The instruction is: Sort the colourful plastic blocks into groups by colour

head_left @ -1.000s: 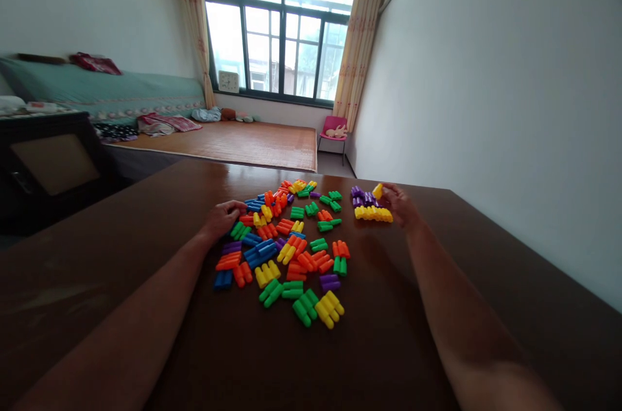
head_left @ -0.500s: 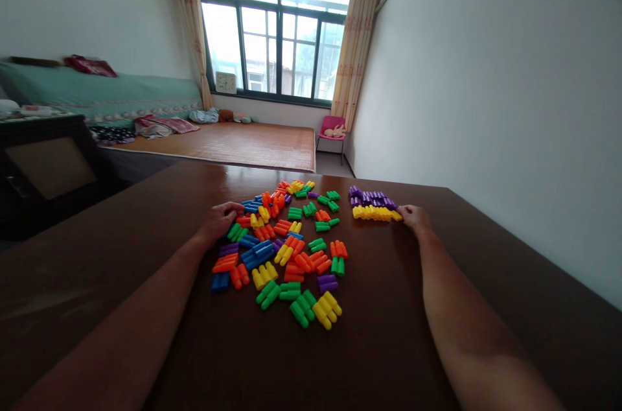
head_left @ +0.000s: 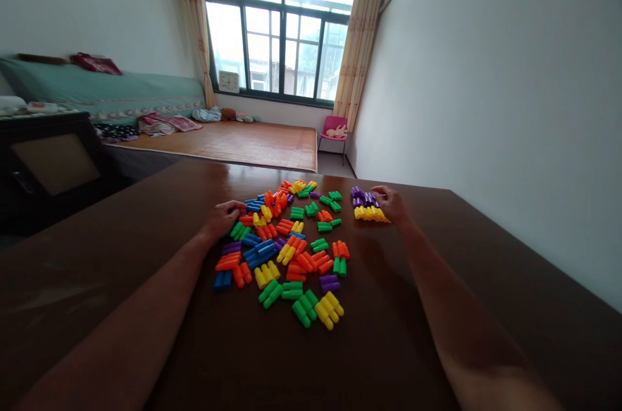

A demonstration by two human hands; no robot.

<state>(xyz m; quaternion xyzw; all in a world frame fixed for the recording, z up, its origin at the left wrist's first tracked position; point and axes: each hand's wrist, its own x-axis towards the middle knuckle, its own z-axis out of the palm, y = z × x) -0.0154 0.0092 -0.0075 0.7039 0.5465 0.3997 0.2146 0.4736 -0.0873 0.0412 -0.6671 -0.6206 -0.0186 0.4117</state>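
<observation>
Many bullet-shaped plastic building blocks lie in a loose pile, among them blue blocks [head_left: 261, 253], orange blocks [head_left: 307, 262], green blocks [head_left: 305, 308] and yellow blocks [head_left: 329, 310]. At the pile's left edge is my left hand [head_left: 224, 218], its fingers bent together by a blue block; whether it grips anything is hidden. Right of the pile, a purple row [head_left: 362, 197] lies behind a yellow row [head_left: 370, 213]. My right hand [head_left: 391, 203] reaches over the yellow row's right end, its fingers closed on the right part of the purple row and partly hiding it.
The brown table [head_left: 204, 352] has a glossy top. Beyond its far edge are a bed [head_left: 262, 142], a pink chair [head_left: 333, 122] and a window. A dark cabinet [head_left: 53, 152] stands at the left, a white wall [head_left: 510, 87] at the right.
My right hand has moved left and away from me, from the yellow row's right end to the purple row. My left hand stays at the pile's edge. The view has shifted slightly.
</observation>
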